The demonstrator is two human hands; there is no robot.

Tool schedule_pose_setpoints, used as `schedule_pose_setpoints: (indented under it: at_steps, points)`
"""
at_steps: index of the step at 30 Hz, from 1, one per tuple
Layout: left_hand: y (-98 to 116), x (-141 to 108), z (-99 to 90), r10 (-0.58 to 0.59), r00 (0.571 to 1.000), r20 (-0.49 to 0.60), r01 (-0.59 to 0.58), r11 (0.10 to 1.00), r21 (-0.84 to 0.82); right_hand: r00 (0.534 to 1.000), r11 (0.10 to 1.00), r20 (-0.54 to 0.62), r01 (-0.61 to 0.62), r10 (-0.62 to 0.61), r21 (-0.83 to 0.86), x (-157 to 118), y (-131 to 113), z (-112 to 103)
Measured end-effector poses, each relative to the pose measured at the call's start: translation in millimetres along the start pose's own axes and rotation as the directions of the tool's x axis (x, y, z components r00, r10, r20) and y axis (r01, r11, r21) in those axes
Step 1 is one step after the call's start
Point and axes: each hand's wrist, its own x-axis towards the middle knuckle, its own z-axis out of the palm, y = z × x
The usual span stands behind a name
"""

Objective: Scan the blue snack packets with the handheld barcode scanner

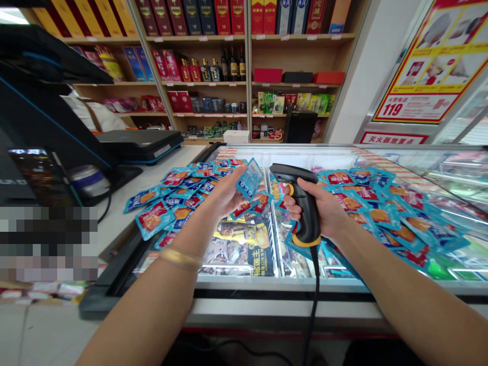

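Observation:
Between the fingers of my left hand (227, 195) is a small blue snack packet (249, 179), its printed back turned toward the scanner. A gold bangle (181, 257) circles that wrist. My right hand (324, 208) is wrapped around the handle of a black and orange barcode scanner (308, 216), whose head points left at the packet. A cable runs down from its base. Under and beyond my left hand lies a pile of blue and red snack packets (154, 218). A second spread of similar packets (381, 213) covers the glass to the right of the scanner.
The packets lie on a glass-topped freezer (238, 292) with bagged goods inside. At left stand a black scale (141, 142), a phone (36, 175) and a dark checkout machine (49, 101). Shelves (198, 84) of boxes and bottles line the back; a poster (430, 66) hangs right.

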Motion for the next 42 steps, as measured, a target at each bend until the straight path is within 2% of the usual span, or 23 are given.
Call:
schedule_pose_setpoints:
  at_steps: [13,17,21,25,28,31,34,36,38,42]
  points:
    - [-2,1,0.7,0.012,1.0,-0.008,-0.011,0.999,0.045,1.0,1.0,0.008,-0.012,0.012,-0.018,2,2,-1]
    - [-8,2,4.8,0.087,0.995,-0.05,-0.08,0.987,0.138,1.0,0.999,-0.02,0.02,-0.019,0.025,0,-4,0]
    - [-14,5,19.1,0.186,0.983,-0.007,-0.174,0.931,0.321,0.99,0.992,-0.084,0.117,-0.113,0.05,-13,-26,-7]
    - [-20,13,46.8,0.295,0.947,0.128,-0.317,0.784,0.534,0.962,0.975,-0.181,0.217,-0.206,0.046,-37,-51,-29]
    - [-29,21,74.8,0.315,0.908,0.278,-0.419,0.632,0.652,0.936,0.961,-0.254,0.268,-0.241,0.075,-57,-63,-50]
    - [-42,29,104.0,0.313,0.848,0.428,-0.529,0.446,0.722,0.917,0.949,-0.315,0.294,-0.246,0.114,-73,-68,-68]
    - [-59,36,127.2,0.287,0.771,0.568,-0.634,0.268,0.725,0.909,0.948,-0.336,0.298,-0.245,0.114,-84,-68,-79]
    - [-70,41,136.6,0.252,0.73,0.635,-0.68,0.174,0.713,0.907,0.95,-0.333,0.301,-0.257,0.087,-89,-68,-83]
    - [-79,44,141.2,0.218,0.718,0.661,-0.691,0.111,0.714,0.902,0.95,-0.339,0.305,-0.266,0.068,-92,-67,-85]
    - [-82,43,139.4,0.239,0.713,0.659,-0.691,0.084,0.718,0.894,0.948,-0.37,0.305,-0.252,0.094,-94,-67,-83]
